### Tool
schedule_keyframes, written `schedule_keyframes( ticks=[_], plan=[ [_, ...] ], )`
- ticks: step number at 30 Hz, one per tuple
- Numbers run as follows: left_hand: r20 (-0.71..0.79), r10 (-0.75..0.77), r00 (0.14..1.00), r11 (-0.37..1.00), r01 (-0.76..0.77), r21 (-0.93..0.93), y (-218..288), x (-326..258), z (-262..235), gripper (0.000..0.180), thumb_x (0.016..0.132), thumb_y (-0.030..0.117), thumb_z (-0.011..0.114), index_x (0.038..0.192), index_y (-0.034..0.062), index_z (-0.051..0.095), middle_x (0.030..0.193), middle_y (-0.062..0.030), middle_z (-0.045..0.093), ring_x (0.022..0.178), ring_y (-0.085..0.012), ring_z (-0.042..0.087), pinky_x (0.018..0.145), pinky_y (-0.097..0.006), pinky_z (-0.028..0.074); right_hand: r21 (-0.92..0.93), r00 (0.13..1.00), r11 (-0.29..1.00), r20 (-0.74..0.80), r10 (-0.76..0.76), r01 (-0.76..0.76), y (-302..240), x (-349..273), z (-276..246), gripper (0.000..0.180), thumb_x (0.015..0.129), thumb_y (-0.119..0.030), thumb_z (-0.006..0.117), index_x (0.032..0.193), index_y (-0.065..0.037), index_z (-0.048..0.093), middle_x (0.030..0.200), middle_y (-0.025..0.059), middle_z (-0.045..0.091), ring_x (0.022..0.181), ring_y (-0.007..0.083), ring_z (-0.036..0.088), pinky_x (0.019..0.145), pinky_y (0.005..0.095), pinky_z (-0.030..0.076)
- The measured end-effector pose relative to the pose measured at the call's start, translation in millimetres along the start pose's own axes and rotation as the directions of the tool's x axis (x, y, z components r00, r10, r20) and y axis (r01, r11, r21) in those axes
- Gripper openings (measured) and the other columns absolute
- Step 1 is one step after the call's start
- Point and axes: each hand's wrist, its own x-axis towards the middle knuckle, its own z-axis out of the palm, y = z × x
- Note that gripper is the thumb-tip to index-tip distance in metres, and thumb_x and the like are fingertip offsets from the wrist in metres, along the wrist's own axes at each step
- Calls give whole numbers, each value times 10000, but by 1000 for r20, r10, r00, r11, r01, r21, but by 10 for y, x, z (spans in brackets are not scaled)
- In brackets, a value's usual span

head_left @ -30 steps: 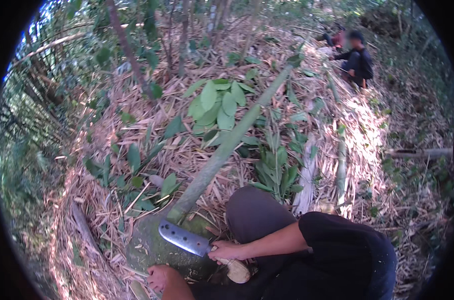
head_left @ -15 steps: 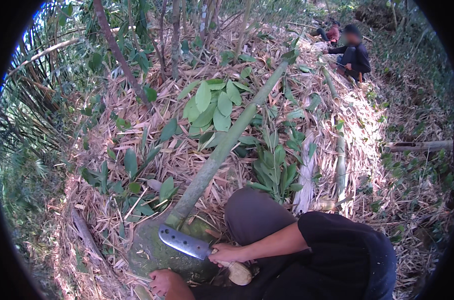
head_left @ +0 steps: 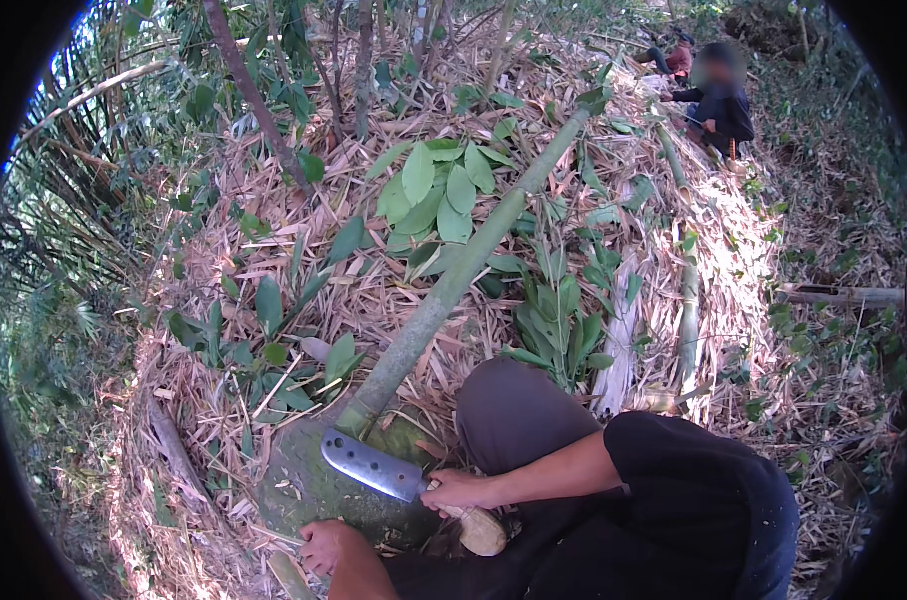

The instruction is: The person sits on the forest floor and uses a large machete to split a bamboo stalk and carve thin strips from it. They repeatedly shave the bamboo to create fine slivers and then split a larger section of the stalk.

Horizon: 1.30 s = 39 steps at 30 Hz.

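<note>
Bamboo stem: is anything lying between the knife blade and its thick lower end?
Nothing visible does. The knife, gripped by the right hand, has its blade right over the bare base of the bamboo stem. The left hand rests lower, off to the side.

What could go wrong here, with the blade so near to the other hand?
The left hand rests on the thick bamboo base just below the blade of the machete that the right hand grips; a slip or glancing cut might reach those fingers. The person's knee is also close beside the blade. Dry leaf litter on the slope could make footing unsteady.
</note>
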Motion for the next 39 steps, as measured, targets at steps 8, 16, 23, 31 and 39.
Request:
schedule_keyframes(
  ticks=[8, 16, 23, 31, 39],
  plan=[
    [9, -27, 1000, 1000, 27, -2, -17, 15, -7, 299, 832, 326, 516, 846, 48, 626, 933, -143, 556, 860, -344, 565, 696, -502, 492, 50, 1000, 999, 5, 12, -12, 34, 32, 22, 638, 884, -214, 652, 1388, 95, 413, 863, 54, 662, 681, 134, 656, 623, 283, 540],
    [30, -26, 999, 999, 27, -42, 62, -24, -129, 298, 832, 321, 514, 851, 45, 624, 937, -144, 553, 865, -343, 565, 698, -500, 493, 19, 999, 1000, -33, 25, -24, -20, -65, 18, 663, 872, -230, 671, 1380, 69, 368, 867, 56, 665, 672, 131, 657, 596, 280, 540],
    [23, -101, 995, 995, 101, 26, 7, -74, -179, 297, 832, 317, 513, 856, 42, 622, 940, -145, 550, 870, -342, 564, 699, -498, 495, 67, 999, 997, -40, 28, -25, -25, -68, 10, 363, 844, -183, 684, 1134, -1, 564, 839, 35, 635, 667, 127, 648, 610, 277, 536],
    [-64, -312, 948, 938, 318, 140, 109, 2, -289, 296, 833, 313, 511, 862, 39, 620, 944, -145, 546, 874, -340, 564, 701, -496, 496, 132, 998, 990, 18, 53, -55, -38, -31, 39, 323, 866, -136, 667, 1138, -14, 543, 887, 60, 642, 734, 147, 664, 653, 281, 535],
    [-56, -423, 904, 891, 427, 156, 174, 25, -408, 284, 831, 298, 515, 864, 29, 601, 957, -150, 531, 893, -346, 547, 726, -494, 485, 118, 998, 991, -9, 69, -68, -53, -71, 39, 299, 872, -133, 656, 1126, -29, 539, 872, 57, 640, 711, 143, 661, 646, 286, 549]
  ],
)
